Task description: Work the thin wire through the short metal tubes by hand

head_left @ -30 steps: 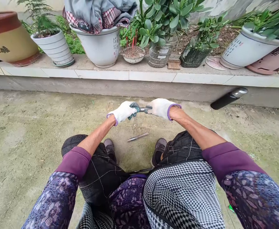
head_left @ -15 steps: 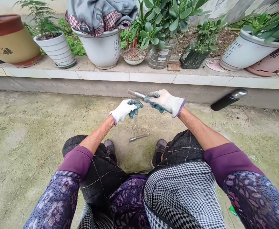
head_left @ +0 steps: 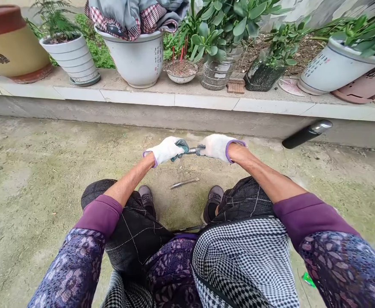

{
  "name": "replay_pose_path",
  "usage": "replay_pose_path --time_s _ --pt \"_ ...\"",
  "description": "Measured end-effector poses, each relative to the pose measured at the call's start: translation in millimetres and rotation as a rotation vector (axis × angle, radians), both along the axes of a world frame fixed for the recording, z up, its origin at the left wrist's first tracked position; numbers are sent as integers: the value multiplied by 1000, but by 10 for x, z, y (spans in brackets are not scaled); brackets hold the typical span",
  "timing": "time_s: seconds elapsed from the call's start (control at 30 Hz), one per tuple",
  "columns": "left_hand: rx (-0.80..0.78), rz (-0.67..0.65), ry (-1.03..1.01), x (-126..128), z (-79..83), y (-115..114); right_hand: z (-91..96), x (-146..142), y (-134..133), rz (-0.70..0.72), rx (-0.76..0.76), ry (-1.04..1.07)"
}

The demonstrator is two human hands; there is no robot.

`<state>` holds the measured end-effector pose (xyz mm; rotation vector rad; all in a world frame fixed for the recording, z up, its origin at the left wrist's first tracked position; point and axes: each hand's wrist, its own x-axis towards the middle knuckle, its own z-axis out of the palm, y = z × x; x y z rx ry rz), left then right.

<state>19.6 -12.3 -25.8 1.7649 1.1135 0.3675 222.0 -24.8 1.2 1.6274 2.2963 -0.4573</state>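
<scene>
Left hand (head_left: 168, 150) and right hand (head_left: 217, 147) grasp a rod (head_left: 192, 150) at opposite ends, presumably to steady it, above the floor (head_left: 46, 171), toward its far edge; a second rod (head_left: 184, 183) lies nearer the shoes (head_left: 146, 198).

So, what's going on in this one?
A person holds a short silvery rod level in front of them, the gloved left grip on one end and the gloved right grip on the other. A second rod lies on the ground near the shoes. A black bottle is by the ledge.
</scene>
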Motion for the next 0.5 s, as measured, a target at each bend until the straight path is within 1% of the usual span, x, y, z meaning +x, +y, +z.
replay_pose_path --time_s 0.07,0.13,0.2,0.23,0.3,0.37,0.4,0.43,0.5 --pt "-40 60 -51 24 11 -1 48 51 64 -70 104 -9" --pt "-68 89 -111 32 26 10 111 118 101 -138 225 36" --pt "-93 88 -179 29 42 22 172 169 96 -210 287 183" --pt "-109 78 -209 26 51 26 200 183 77 -250 275 301" --pt "-140 61 -255 16 69 28 252 187 12 -331 158 591" --pt "-149 60 -261 4 85 30 297 174 -73 -358 -47 840" --pt "-142 55 -247 -5 92 35 316 166 -117 -339 -151 908" --pt "-124 51 -226 -16 98 43 330 160 -157 -301 -242 932" --pt "-72 36 -174 -43 107 64 338 150 -221 -203 -389 865"
